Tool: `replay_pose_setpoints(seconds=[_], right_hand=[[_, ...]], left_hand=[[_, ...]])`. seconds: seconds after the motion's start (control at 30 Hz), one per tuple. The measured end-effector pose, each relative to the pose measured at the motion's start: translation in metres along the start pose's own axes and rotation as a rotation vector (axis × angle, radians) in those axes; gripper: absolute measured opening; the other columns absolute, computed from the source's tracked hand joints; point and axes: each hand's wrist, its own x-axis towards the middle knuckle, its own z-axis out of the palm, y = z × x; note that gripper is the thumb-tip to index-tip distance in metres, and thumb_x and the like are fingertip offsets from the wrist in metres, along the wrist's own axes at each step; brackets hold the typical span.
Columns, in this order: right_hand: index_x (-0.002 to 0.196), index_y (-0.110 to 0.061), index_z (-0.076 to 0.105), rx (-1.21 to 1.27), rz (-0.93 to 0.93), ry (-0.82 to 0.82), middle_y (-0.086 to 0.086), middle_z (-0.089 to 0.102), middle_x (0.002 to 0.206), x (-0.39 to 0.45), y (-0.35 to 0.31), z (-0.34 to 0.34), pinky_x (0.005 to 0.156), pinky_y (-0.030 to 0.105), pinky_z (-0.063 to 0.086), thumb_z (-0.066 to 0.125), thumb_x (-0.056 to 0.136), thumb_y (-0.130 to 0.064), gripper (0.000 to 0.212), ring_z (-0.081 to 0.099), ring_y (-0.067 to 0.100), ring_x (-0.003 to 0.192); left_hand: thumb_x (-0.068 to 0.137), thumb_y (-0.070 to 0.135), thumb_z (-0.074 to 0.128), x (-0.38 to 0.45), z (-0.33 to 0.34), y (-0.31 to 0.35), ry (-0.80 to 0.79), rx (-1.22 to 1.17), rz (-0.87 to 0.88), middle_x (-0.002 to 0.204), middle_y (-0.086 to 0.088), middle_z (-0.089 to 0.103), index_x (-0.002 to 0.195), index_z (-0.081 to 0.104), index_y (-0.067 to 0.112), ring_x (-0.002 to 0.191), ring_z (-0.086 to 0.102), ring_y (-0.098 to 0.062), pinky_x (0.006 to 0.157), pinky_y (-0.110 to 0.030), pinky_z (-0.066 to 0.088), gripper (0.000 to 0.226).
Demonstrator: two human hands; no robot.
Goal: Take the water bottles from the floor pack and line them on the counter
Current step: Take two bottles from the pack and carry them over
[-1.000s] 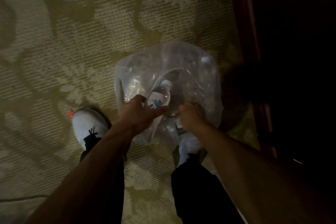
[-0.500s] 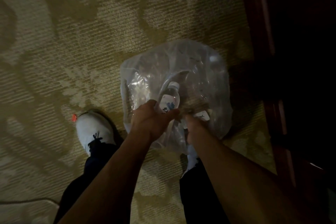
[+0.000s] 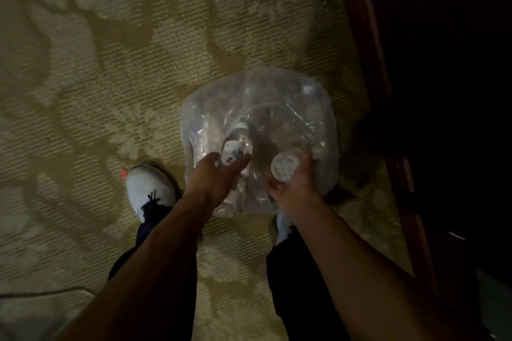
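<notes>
Two hands: left hand (image 3: pixel 214 178), right hand (image 3: pixel 295 181); two bottles counted: bottle in left hand (image 3: pixel 235 151), bottle in right hand (image 3: pixel 283 168); one plastic pack (image 3: pixel 291 108) beyond hands; one white shoe (image 3: pixel 148 187) left of left hand

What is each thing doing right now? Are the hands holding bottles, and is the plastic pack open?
left hand: closed around a bottle
left bottle: held, tilted, cap pointing away
right hand: closed around a second bottle
right bottle: held, its round end facing the camera
plastic pack: on the carpet, crumpled; its opening is hard to make out
white shoe: flat on the carpet beside the pack
</notes>
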Motion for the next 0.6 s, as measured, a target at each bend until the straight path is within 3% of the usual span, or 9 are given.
replay_pose_setpoints(seconds=[0.1,0.17,0.3,0.43,0.53,0.6], right_hand=[[0.094,-0.015,0.062,-0.146,-0.079,-0.044,0.008,0.063,0.091,-0.045,-0.007,-0.003,0.074,0.037,0.054,0.055,0.091,-0.048,0.034,0.062,0.025,0.081],[0.086,-0.02,0.063,-0.28,-0.128,-0.075,0.004,0.065,0.083,-0.072,-0.008,-0.009,0.074,0.038,0.055,0.056,0.094,-0.04,0.022,0.063,0.019,0.076],[0.092,-0.021,0.066,-0.436,-0.159,-0.187,0.007,0.069,0.091,-0.142,-0.013,-0.026,0.076,0.039,0.052,0.053,0.093,-0.049,0.031,0.065,0.023,0.087],[0.104,-0.023,0.07,-0.586,-0.157,-0.251,0.007,0.076,0.099,-0.224,-0.026,-0.052,0.075,0.037,0.06,0.06,0.083,-0.063,0.046,0.073,0.024,0.089],[0.12,-0.022,0.06,-0.775,-0.252,-0.259,0.006,0.071,0.109,-0.286,-0.042,-0.07,0.077,0.039,0.061,0.061,0.085,-0.053,0.047,0.072,0.023,0.089],[0.125,-0.023,0.052,-0.845,-0.341,-0.301,0.001,0.066,0.111,-0.329,-0.053,-0.087,0.074,0.036,0.058,0.061,0.088,-0.043,0.043,0.069,0.021,0.092]], left_hand=[[0.073,0.065,0.072,-0.022,-0.002,0.009,-0.001,-0.034,-0.001,0.08,-0.005,0.079,0.111,0.069,0.007,0.075,0.074,-0.022,0.074,-0.04,0.056,0.069],[0.069,0.067,0.072,-0.045,-0.003,0.017,0.024,-0.045,0.016,0.08,-0.002,0.079,0.113,0.068,0.008,0.075,0.073,-0.019,0.073,-0.035,0.055,0.074],[0.057,0.07,0.073,-0.107,-0.005,0.038,-0.007,-0.163,0.021,0.087,-0.011,0.078,0.112,0.068,0.002,0.071,0.069,-0.023,0.066,-0.033,0.051,0.088],[0.077,0.058,0.075,-0.188,-0.009,0.062,0.042,-0.214,0.015,0.082,-0.01,0.076,0.111,0.068,-0.002,0.057,0.062,-0.016,0.059,-0.026,0.044,0.069],[0.085,0.048,0.074,-0.248,-0.007,0.08,0.067,-0.259,0.032,0.077,-0.011,0.075,0.112,0.064,-0.007,0.056,0.063,-0.018,0.056,-0.025,0.044,0.062],[0.078,0.058,0.075,-0.287,-0.005,0.09,0.071,-0.293,0.052,0.07,-0.008,0.075,0.114,0.063,-0.013,0.061,0.066,-0.021,0.06,-0.028,0.046,0.08]])
